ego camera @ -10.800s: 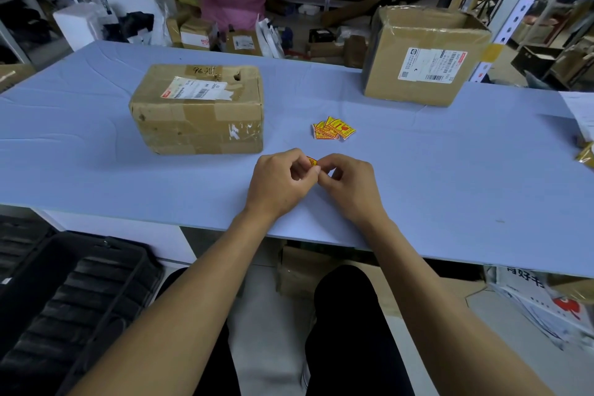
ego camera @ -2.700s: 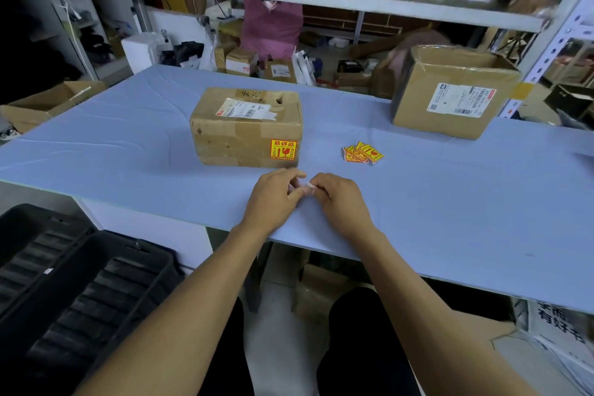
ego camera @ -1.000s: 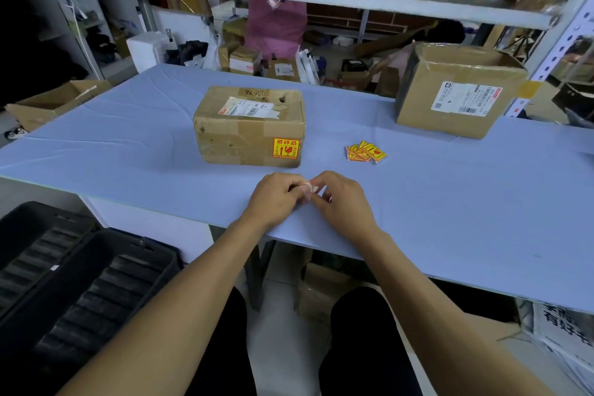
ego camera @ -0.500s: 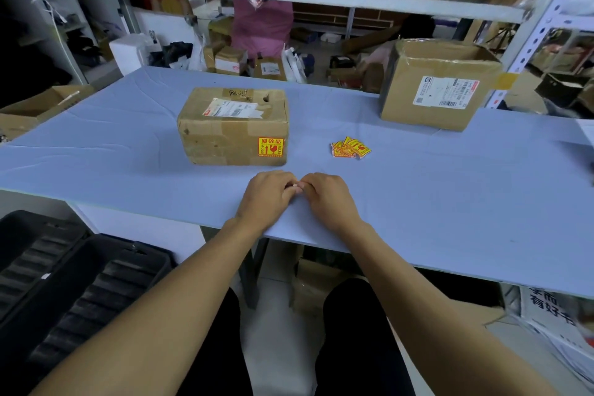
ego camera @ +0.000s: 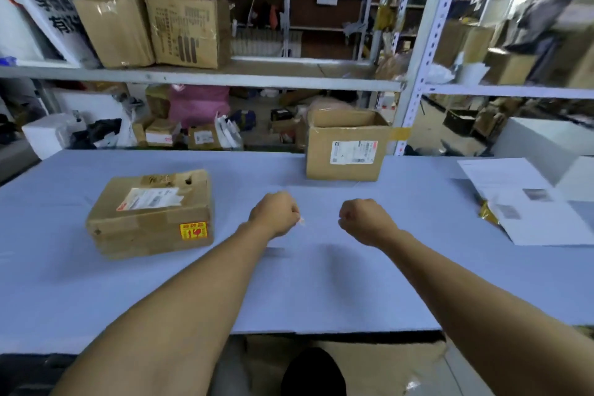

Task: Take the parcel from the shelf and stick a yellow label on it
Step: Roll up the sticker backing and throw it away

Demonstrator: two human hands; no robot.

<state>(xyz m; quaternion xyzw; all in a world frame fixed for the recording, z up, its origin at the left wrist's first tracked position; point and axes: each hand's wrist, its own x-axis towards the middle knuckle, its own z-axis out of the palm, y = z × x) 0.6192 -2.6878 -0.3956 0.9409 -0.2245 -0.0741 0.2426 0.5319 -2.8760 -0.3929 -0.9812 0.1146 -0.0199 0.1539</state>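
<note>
The parcel (ego camera: 151, 212) lay on the blue table (ego camera: 321, 283), to our left, with a yellow label (ego camera: 193, 230) stuck on its near side at the right end and a white shipping slip on top. Just right of it our left hand (ego camera: 275, 214) was curled shut, pinching a small pale scrap (ego camera: 301, 219) at the fingertips. Our right hand (ego camera: 364, 220) was clenched and apart from the left; whether it held anything we could not tell. Behind stood a second box (ego camera: 345, 146), with papers (ego camera: 527, 202) at the far right.
</note>
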